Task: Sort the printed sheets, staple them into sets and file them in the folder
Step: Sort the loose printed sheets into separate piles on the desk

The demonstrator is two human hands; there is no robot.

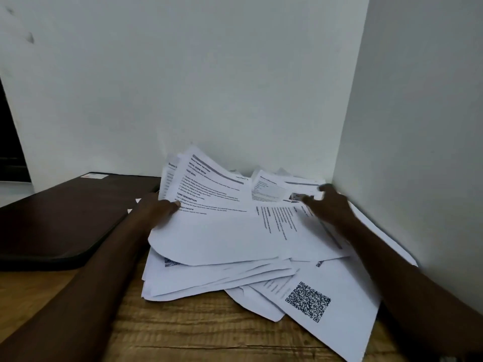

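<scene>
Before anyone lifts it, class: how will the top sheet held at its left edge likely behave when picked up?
Probably floppy: the top sheet bows and droops past the left hand. Likely very light, being thin paper. It may slide easily, since the pile beneath lies fanned and loose.

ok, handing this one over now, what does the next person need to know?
Left hand grips a lifted bunch of sheets by its left edge, thumb on top.
Right hand lies on the loose pile near the wall corner, blurred; grip unclear.
Folder: dark, closed, flat on the table, left of the pile.
Done: nothing visibly stapled or filed; no stapler in view.
Left: sort, staple, file.
</scene>
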